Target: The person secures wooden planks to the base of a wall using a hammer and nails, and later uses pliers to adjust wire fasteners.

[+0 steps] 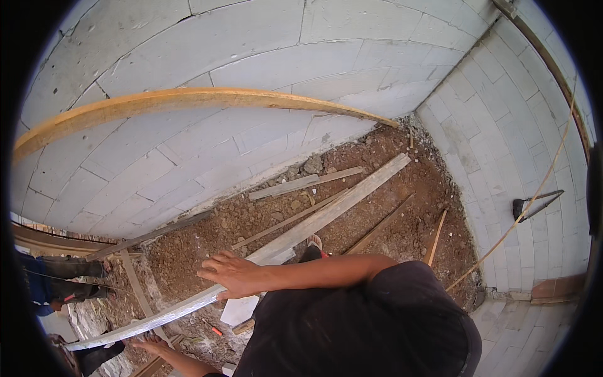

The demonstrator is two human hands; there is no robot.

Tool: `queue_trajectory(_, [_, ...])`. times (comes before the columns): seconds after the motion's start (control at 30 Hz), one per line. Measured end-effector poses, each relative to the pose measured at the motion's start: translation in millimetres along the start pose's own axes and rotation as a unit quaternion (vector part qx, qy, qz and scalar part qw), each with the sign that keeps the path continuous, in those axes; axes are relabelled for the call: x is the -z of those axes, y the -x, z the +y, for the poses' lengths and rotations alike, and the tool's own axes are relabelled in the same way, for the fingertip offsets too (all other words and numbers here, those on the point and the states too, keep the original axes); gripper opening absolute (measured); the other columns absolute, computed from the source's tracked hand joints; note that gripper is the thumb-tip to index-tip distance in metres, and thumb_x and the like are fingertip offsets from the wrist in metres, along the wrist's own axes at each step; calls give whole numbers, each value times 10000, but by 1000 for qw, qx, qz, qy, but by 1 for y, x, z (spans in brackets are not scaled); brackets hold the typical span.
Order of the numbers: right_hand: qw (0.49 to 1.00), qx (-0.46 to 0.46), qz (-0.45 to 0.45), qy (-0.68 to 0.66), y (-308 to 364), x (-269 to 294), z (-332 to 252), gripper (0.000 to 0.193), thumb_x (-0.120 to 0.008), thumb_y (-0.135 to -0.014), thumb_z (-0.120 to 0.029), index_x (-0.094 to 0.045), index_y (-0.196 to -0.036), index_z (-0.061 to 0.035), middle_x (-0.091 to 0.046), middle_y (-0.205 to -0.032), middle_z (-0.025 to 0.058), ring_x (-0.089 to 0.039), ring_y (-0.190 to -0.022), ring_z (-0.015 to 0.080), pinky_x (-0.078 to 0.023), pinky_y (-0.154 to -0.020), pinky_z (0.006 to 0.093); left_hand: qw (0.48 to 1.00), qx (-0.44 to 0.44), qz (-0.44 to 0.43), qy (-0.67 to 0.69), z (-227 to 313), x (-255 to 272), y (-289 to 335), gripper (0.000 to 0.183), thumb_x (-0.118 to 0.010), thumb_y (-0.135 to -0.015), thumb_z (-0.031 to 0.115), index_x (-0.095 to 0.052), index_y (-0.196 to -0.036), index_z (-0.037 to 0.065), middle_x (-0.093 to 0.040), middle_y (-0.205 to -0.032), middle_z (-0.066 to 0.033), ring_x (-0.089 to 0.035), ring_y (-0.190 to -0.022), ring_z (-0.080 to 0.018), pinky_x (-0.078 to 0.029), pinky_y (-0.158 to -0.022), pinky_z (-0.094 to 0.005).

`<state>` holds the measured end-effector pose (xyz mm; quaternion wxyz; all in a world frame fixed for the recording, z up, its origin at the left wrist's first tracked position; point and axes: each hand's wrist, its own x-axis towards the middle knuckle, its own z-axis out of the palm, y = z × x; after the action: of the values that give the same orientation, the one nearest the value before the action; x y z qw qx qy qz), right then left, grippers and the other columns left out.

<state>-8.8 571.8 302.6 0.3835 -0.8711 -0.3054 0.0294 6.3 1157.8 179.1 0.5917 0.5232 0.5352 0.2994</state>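
A long pale wooden plank (342,210) slants from the far right of the dirt floor to the lower left. My right hand (233,274) lies across its upper side, fingers spread and thumb apart. Lower down, my left hand (152,345) is stretched out below the plank's left part, with its fingers apart. It is near a narrow wood strip (135,283); whether it touches anything I cannot tell. Another person's dark sleeve or trouser leg (94,358) shows by the plank's left end. A white block (239,311) lies beneath my right forearm, beside a small orange-red object (217,331).
Pale block walls (264,69) enclose the dirt floor (188,248). A long timber (188,97) leans along the far wall. Loose boards (286,186) and sticks (380,224) lie about. At left stands a person in dark trousers (72,289). A thin cane (496,245) crosses the right side.
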Motion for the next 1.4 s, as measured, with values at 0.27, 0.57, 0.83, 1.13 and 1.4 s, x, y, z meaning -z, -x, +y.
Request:
queue_trajectory(0.27, [855, -447, 262, 2, 194, 69, 122, 504, -719, -899, -340, -623, -1254, 6, -670, -1125, 244, -657, -1075, 391, -522, -944, 457, 886, 23, -190, -423, -272, 4, 200, 890, -340, -966, 778, -726, -1127, -7, -685, -739, -129, -530, -579, -153, -430, -515, -291])
queue_trajectory(0.57, [804, -558, 174, -109, 341, 54, 172, 455, -720, -899, -308, -659, -1247, -21, -738, -999, 183, -718, -938, 335, -553, -866, 406, 816, 1, -418, -400, -314, -53, 397, 772, -355, -1032, 659, -714, -869, -5, -320, -476, 17, -365, -392, -147, -308, -382, -311])
queue_trajectory(0.83, [763, -582, 200, -199, 541, 85, 240, 441, -740, -885, -312, -689, -1192, 0, -728, -1089, 227, -709, -1027, 362, -547, -898, 417, 780, -7, -409, -473, -321, -150, 513, 673, -363, -1049, 617, -651, -939, 19, -378, -560, 11, -356, -407, -113, -288, -363, -274])
queue_trajectory(1.13, [475, -709, 516, -75, 792, 178, 253, 317, -678, -952, -214, -693, -1183, 2, -718, -892, 106, -682, -805, 168, -527, -692, 312, 535, -299, -662, -431, -394, -231, 845, 663, -419, -1078, 486, -656, -702, -5, -541, -555, -93, -548, -564, -191, -417, -590, -389])
queue_trajectory(1.4, [407, -698, 523, -271, 798, 139, 252, 368, -674, -964, -225, -636, -1254, -2, -714, -940, 90, -695, -812, 177, -527, -678, 299, 429, -232, -727, -484, -422, -332, 977, 609, -439, -1073, 491, -662, -737, 34, -441, -505, -15, -458, -481, -134, -338, -490, -342])
